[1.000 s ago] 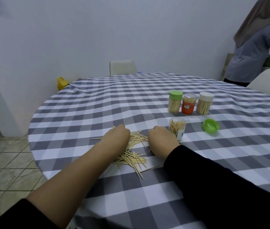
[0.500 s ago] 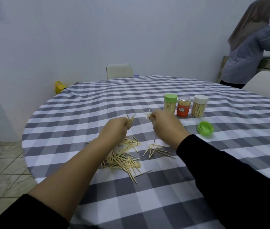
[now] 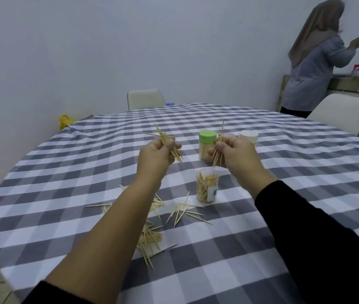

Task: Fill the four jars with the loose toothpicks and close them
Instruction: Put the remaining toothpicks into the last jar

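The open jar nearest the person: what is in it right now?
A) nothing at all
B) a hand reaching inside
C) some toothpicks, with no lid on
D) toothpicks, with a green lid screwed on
C: the open jar stands lidless on the checked cloth with toothpicks inside it, while the left hand and right hand hold their bundles of toothpicks up above the table, not in the jar.

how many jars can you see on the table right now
3 in view: an open jar below the right hand, a green-lidded jar and a white-lidded jar behind that hand. It may hide a fourth.
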The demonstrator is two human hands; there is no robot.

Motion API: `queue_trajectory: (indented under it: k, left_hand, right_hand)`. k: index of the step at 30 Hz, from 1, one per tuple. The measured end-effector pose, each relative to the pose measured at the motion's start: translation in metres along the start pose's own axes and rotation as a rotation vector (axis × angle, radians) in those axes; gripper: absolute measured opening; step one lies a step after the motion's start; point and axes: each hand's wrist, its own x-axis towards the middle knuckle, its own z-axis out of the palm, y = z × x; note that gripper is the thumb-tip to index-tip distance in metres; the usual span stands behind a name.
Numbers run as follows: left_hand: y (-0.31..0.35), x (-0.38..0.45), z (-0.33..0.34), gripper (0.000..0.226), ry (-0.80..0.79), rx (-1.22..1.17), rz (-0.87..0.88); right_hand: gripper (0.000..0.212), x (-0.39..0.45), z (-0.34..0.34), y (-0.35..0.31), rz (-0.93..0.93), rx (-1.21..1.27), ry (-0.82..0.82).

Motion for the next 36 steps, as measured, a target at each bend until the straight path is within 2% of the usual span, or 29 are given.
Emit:
queue_trajectory:
  k: [5, 10, 16, 25, 32, 36]
  left_hand:
    - [-0.014, -0.014, 0.030, 0.016, 0.002, -0.119, -0.067]
    - [-0.027, -0.021, 0.039, 0.019, -0.043, 0.045, -0.008]
    - [-0.034, -0.025, 0.044, 0.017, -0.082, 0.235, -0.037]
    - [-0.036, -0.024, 0.037, 0.027, -0.168, 0.355, -0.079]
    - [-0.035, -0.031, 0.038, 0.044, -0.217, 0.384, -0.033]
    - [-0.037, -0.034, 0.036, 0.036, -0.269, 0.459, 0.031]
  right_hand:
    - [0.023, 0.002, 0.005, 0.026, -0.009, 0.025, 0.023]
    - [0.018, -0.001, 0.006, 0.041, -0.026, -0.065, 0.025]
    - [0.022, -0.005, 0.001, 0.048, 0.018, -0.105, -0.043]
    - [0.019, -0.008, -0.005, 0.045, 0.147, -0.064, -0.101]
    - [0.027, -0.009, -0.002, 0.043, 0.148, -0.060, -0.092]
    - [0.041, -0.012, -0.002, 0.041, 0.109, -0.101, -0.139]
